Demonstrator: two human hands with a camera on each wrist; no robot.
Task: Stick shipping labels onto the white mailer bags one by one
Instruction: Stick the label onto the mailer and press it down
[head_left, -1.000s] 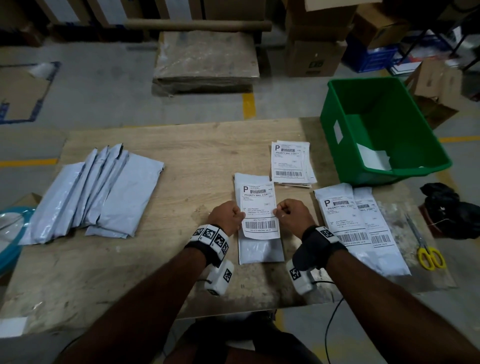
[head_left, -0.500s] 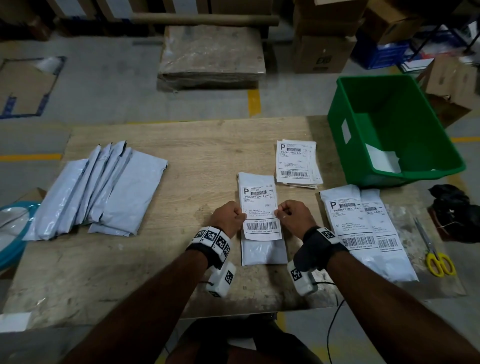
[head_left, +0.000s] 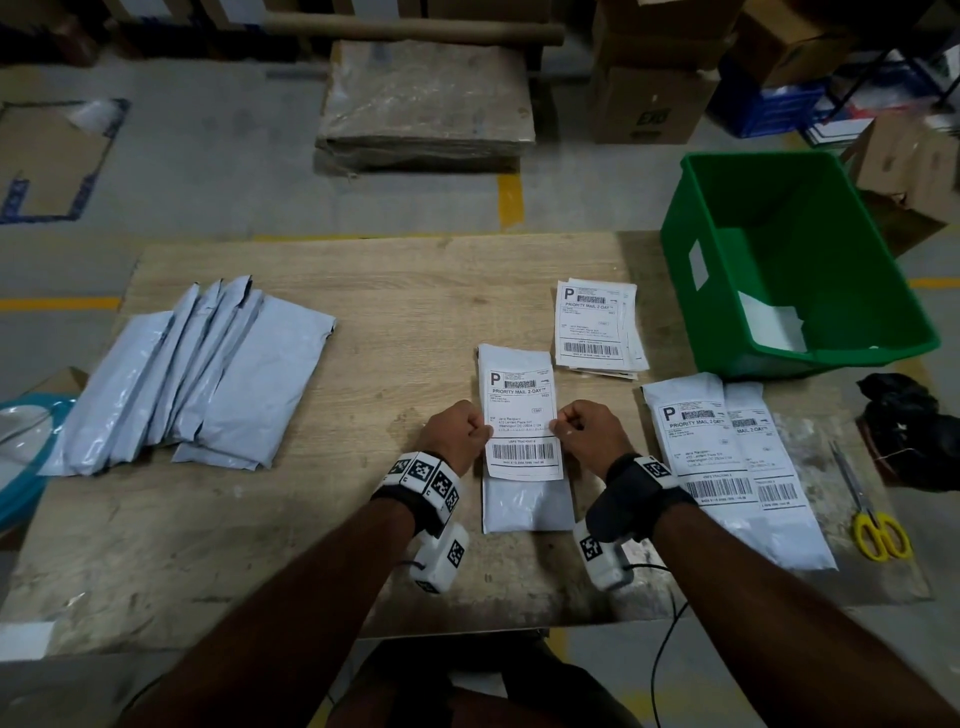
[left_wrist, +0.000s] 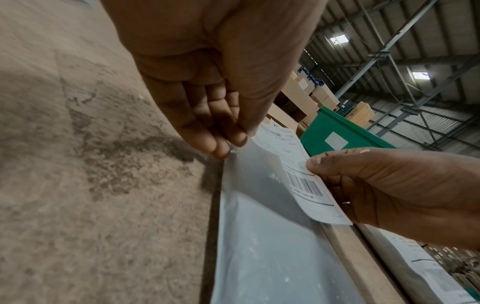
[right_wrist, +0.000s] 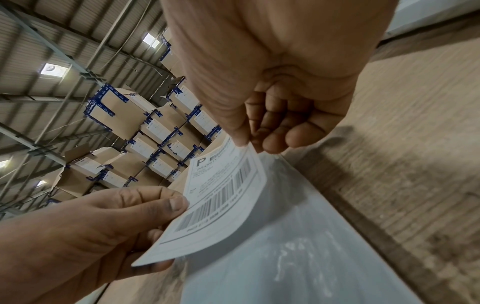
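A white mailer bag (head_left: 524, 506) lies lengthwise at the table's front middle. Over it is a shipping label (head_left: 522, 421) with a barcode. My left hand (head_left: 485, 431) pinches its left edge and my right hand (head_left: 558, 427) pinches its right edge. In the left wrist view the left hand (left_wrist: 233, 142) grips the label (left_wrist: 298, 174), whose near end curves up off the bag (left_wrist: 272, 257). The right wrist view shows the right hand (right_wrist: 249, 142) pinching the label (right_wrist: 221, 201) above the bag (right_wrist: 298, 257).
Several plain mailer bags (head_left: 208, 374) lie fanned at the left. A stack of loose labels (head_left: 595, 325) sits behind the bag. Two labelled mailers (head_left: 727, 467) lie at the right, beside yellow-handled scissors (head_left: 872, 514). A green bin (head_left: 800, 260) stands at the back right.
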